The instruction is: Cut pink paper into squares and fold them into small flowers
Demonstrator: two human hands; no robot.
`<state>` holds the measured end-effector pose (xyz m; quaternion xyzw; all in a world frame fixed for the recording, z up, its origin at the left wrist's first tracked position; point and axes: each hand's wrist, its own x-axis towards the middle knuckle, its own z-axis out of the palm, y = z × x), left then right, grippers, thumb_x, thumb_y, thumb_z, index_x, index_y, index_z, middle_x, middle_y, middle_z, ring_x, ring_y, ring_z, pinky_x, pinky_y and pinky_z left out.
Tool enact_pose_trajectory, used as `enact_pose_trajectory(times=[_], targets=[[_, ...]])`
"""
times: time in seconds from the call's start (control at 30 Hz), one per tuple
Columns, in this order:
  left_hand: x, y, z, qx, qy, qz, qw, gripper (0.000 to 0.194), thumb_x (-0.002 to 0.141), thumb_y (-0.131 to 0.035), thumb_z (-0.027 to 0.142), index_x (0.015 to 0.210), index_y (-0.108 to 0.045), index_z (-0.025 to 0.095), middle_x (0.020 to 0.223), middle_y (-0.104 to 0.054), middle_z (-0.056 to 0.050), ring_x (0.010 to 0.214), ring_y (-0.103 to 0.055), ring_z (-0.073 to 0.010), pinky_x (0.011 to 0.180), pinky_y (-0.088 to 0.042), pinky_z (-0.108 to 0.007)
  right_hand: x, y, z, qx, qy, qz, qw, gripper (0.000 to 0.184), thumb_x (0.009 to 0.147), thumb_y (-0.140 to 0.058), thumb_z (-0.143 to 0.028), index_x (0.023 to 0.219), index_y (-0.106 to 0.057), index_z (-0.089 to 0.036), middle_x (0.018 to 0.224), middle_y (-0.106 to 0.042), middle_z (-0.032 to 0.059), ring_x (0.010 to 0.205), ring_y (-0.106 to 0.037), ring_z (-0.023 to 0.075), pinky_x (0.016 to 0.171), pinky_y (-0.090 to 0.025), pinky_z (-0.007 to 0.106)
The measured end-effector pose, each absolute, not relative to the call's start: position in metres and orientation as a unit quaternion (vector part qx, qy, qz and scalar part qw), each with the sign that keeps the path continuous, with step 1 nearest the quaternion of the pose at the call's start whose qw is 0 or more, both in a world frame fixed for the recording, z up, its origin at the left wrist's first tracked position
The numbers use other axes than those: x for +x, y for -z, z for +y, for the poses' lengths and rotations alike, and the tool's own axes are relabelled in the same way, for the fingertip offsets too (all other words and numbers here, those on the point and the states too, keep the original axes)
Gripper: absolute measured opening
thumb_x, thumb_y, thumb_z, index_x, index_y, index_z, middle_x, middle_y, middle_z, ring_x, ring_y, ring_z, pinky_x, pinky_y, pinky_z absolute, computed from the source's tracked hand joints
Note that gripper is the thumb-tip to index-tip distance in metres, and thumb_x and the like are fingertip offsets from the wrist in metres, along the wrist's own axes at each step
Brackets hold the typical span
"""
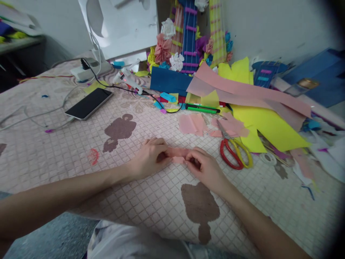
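Between my two hands a small strip of pink paper (pixel 177 152) is stretched low over the patterned tablecloth (pixel 151 201). Its left end is pinched by my left hand (pixel 151 157), whose fingers are closed. My right hand (pixel 202 166) grips the other end between thumb and fingers. A flap of the paper hangs or folds toward me in the middle. Just beyond my right hand lie several cut pink paper pieces (pixel 192 124) and scissors (pixel 234 153) with one red and one yellow handle.
A phone (pixel 89 103) on a cable lies left, near a power strip (pixel 87 71). A glue gun (pixel 127 82), a green cutter (pixel 202 109), long pink paper (pixel 248 90) and yellow paper (pixel 272 124) lie farther back. Paper flowers (pixel 163 48) and a blue paper guitar neck (pixel 189 36) stand behind.
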<state>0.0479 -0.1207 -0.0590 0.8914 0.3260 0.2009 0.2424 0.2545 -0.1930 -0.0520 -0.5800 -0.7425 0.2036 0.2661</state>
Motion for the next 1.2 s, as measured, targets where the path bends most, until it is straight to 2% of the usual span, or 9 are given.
enact_pose_trajectory(times=[0.43,0.6,1.2], targets=[[0.051,0.061,-0.123,0.893,-0.199,0.339,0.218,0.018,0.082,-0.059,0.032,0.074,-0.057,0.016,0.079,-0.056,-0.002,0.083,-0.05,-0.0185,0.075,-0.035,-0.034,0.252,0.058,-0.192,-0.605,-0.19,-0.727,0.265,0.012,0.082,-0.053,-0.016,0.071,-0.049,-0.021,0.073,-0.052,-0.0014,0.069,-0.052,0.0132,0.061,-0.038,0.026],[0.052,0.06,-0.123,0.894,-0.19,0.342,0.218,0.011,0.08,-0.059,0.025,0.073,-0.057,0.017,0.078,-0.056,-0.001,0.083,-0.05,-0.0182,0.074,-0.034,-0.033,0.251,0.058,-0.192,-0.608,-0.187,-0.725,0.265,0.013,0.081,-0.054,-0.016,0.071,-0.048,-0.021,0.072,-0.052,-0.0015,0.07,-0.053,0.0136,0.062,-0.038,0.026],[0.054,0.059,-0.123,0.897,-0.19,0.348,0.194,0.014,0.078,-0.059,0.026,0.068,-0.054,0.017,0.076,-0.056,-0.001,0.081,-0.05,-0.0178,0.072,-0.032,-0.032,0.25,0.063,-0.19,-0.616,-0.137,-0.733,0.254,0.014,0.082,-0.053,-0.02,0.069,-0.047,-0.021,0.07,-0.054,-0.0007,0.064,-0.051,0.0133,0.058,-0.037,0.026]])
